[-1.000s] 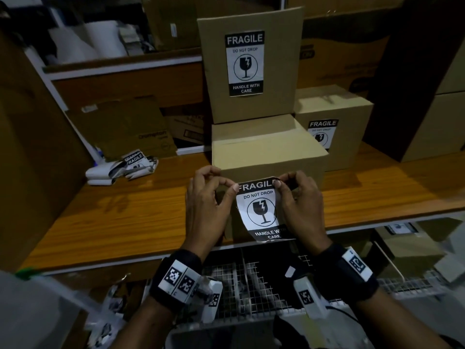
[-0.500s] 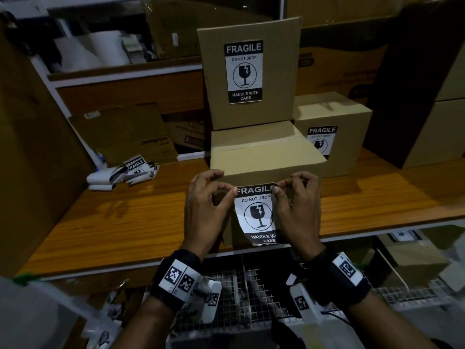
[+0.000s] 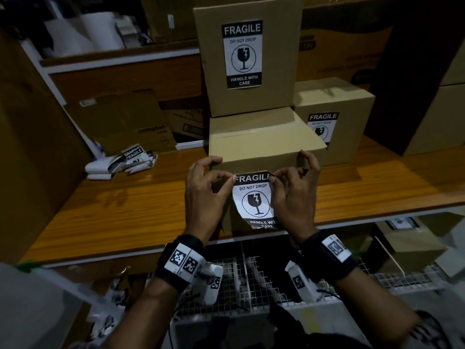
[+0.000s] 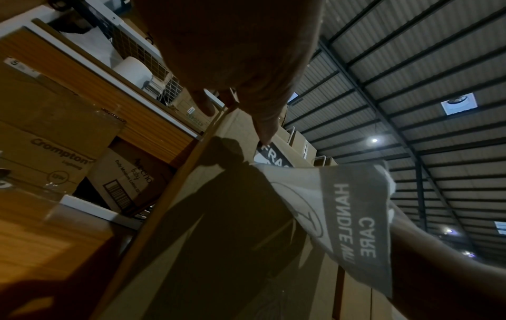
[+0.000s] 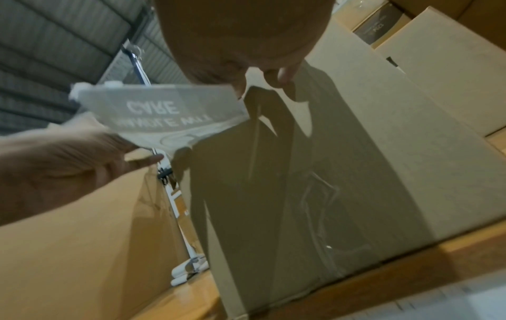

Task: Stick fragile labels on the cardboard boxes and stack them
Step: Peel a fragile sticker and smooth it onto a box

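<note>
Between the two hands hangs a fragile label [image 3: 255, 197], printed side toward the person, in front of the near face of a plain cardboard box [image 3: 264, 144]. The left hand [image 3: 203, 197] pinches the label's top left corner between thumb and forefinger, the other fingers curled loosely above the box's front top edge. The right hand [image 3: 295, 195] pinches the top right corner the same way, and that corner is folded over a little. From the wrist views the label's top edge lies at or close to the box face, though contact cannot be told, while its lower edge curls away from the cardboard toward the person, unstuck.

Under the hands the box stands close to the front edge of a wooden shelf [image 3: 120, 212]. To the left of the left hand the shelf has a wide bare stretch of wood; to the right of the right hand there is a shorter bare strip.

Beyond the hands, on the back part of the plain box, stands a taller labelled box [image 3: 271, 102]. Just beyond the right hand, touching or nearly touching the plain box's right side, sits a smaller labelled box [image 3: 352, 102]. Farther off to the left, near the shelf's back edge, lies a crumpled pile of labels and backing paper [image 3: 120, 163], well apart from the hands.
</note>
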Demonstrator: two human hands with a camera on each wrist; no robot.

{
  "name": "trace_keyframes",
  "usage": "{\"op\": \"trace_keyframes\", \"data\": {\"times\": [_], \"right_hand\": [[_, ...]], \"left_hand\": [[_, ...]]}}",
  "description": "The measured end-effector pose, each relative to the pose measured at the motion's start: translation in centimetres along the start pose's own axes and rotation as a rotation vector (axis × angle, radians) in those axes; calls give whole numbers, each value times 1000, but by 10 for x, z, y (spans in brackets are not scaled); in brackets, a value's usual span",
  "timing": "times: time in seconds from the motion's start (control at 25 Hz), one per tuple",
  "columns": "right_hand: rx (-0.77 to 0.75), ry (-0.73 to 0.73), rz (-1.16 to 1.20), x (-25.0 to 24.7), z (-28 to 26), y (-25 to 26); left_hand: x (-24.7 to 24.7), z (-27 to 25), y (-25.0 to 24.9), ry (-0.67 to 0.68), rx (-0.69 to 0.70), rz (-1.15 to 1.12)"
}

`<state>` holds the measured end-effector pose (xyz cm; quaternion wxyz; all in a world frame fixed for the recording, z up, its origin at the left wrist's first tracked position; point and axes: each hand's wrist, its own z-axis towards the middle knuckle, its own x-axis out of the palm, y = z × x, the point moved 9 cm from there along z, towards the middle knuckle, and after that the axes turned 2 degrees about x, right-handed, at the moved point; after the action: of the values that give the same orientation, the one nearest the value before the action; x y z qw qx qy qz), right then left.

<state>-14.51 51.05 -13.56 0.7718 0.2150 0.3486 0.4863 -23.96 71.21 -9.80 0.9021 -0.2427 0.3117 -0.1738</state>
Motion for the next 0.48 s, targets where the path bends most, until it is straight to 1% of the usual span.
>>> {"op": "trace_keyframes", "data": {"times": [0.08,0.48], "right_hand": [[-19,-6,-11,1,-1,0],[-10,-3,-35,7,5,-6]], "left_hand": [[1,-1,0,-3,12,-9],[4,0,4,-56,38,-15]]}}
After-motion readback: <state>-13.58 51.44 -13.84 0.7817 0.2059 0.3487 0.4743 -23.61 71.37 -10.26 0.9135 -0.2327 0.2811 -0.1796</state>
